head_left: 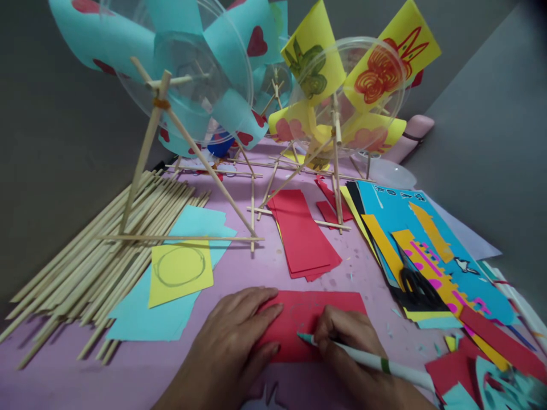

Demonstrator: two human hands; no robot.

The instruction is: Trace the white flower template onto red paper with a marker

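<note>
A red paper rectangle (294, 307) lies flat on the table in front of me, with faint curved marks near its upper middle. My left hand (239, 324) rests on its left side, fingers stretched out over the edge. My right hand (348, 336) grips a white marker (363, 357) that has a green band. Its teal tip points left and down at the middle of the red paper; whether it touches I cannot tell. Just beyond are stacked red paper strips (301, 233). Left of my hands, a yellow square (183, 270) with a drawn circle overlaps light blue sheets (149, 319).
Wooden sticks (106, 245) are piled at left. Two stick-framed pinwheels, one blue (179, 34) and one yellow (320, 51), stand at the back. Black-handled scissors (421, 290) lie on coloured sheets at right, near paper scraps (508, 381). A grey wall (491, 114) rises on the right.
</note>
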